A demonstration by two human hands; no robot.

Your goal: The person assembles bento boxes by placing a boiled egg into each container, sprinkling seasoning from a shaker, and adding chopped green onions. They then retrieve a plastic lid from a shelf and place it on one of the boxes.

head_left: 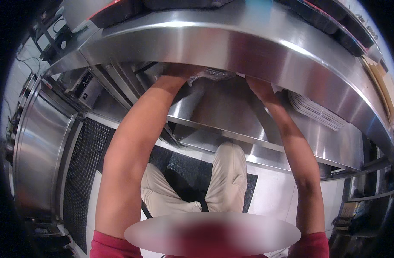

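Note:
Both of my arms reach under the edge of a steel counter (171,41) toward the shelf (214,107) below it. My left hand (183,73) is beside a piece of clear, crinkled plastic (210,75); whether it grips the plastic cannot be seen, since the counter edge covers its fingers. Farther right, my right hand (258,86) also goes in behind the edge, fingers hidden, with a bit of something white next to it. A stack of white trays or plates (315,111) rests on the shelf to the right of that hand.
Black trays (115,13) stand on the counter at the back left, and more black containers (321,21) at the back right. Brown cardboard (379,86) leans at the far right. A steel cabinet (42,150) and a black perforated mat (83,172) are on my left.

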